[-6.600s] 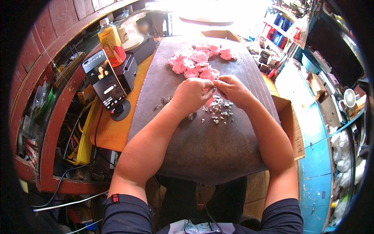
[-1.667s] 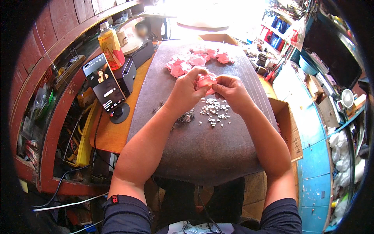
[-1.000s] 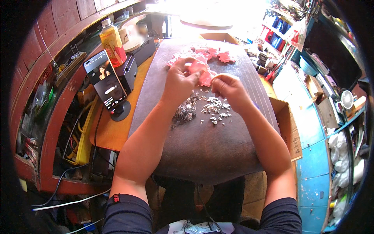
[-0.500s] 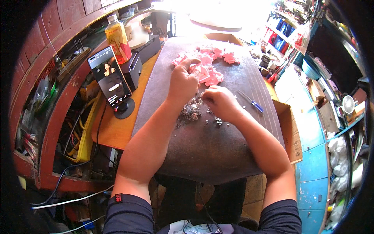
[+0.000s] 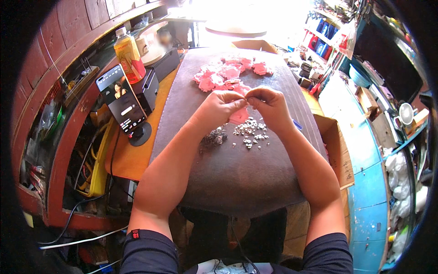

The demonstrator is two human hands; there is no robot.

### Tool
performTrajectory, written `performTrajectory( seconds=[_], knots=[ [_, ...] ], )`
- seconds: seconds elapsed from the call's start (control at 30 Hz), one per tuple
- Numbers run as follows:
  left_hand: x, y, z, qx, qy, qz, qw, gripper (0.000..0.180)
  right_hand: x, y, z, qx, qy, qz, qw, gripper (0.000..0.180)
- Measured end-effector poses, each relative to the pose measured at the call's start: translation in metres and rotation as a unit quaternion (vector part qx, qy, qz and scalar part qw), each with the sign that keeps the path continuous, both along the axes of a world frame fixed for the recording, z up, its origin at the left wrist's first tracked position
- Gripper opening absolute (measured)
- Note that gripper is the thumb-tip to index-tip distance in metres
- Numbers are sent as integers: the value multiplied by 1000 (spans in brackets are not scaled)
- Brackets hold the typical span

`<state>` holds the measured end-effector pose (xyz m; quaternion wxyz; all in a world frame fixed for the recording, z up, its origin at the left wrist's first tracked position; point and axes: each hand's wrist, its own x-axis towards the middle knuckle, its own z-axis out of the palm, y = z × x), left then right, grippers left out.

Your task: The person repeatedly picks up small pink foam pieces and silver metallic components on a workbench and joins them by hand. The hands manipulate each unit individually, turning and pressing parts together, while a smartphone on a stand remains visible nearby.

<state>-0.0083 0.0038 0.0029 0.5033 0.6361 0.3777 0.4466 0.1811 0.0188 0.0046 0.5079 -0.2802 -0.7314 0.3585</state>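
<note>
The dark, cloth-covered desk (image 5: 246,182) takes up the middle of my view, its near edge bowing toward the person. A worn blue cabinet (image 5: 367,196) runs along the right, and an orange wooden desk (image 5: 124,160) adjoins on the left. An open cardboard box (image 5: 341,148) sits low beside the right edge of the dark one.

Toward the far end I see a cluster of pink pieces (image 5: 219,76), flower-like in outline, bunched and overlapping. A yellow and red bottle (image 5: 129,55) stands upright at the left, behind a lit phone (image 5: 121,98) that leans tilted on a round black stand (image 5: 140,134).

The left hand (image 5: 222,108) is closed around a pink piece (image 5: 238,118), whose lower part shows beneath the fingers, above the desk. The right hand (image 5: 270,107) has its fingers drawn into a pinch, the tips meeting the left fingertips; I can't tell whether anything small is between them.

Below the left hand lies a tangled heap of small dark pieces (image 5: 213,138). Just right of it I have a loose scatter of small silvery pieces (image 5: 249,129). Past the right forearm, a blue handle (image 5: 297,124) shows, partly hidden.
</note>
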Motion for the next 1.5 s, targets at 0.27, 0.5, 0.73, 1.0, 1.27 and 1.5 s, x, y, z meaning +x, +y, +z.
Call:
performTrajectory(
  seconds=[0.27,0.5,0.73,1.0,1.27,1.5],
  knots=[
    [2,-7,1,304,226,118,918,19,9,2,6,-111,-27,23,993,11],
    [3,-11,3,324,287,109,895,20,14,5,5,-52,-140,-7,989,8],
    [7,-11,6,171,90,90,977,25,12,0,11,-22,-84,-69,994,8],
    [5,-6,3,106,10,71,992,35,1,-11,10,121,-143,-79,979,4],
    [5,-3,-2,130,22,63,989,33,-5,-16,11,177,-169,-90,965,3],
    [9,-8,2,96,39,62,993,28,-4,-15,8,170,-244,-149,943,7]
  ],
)
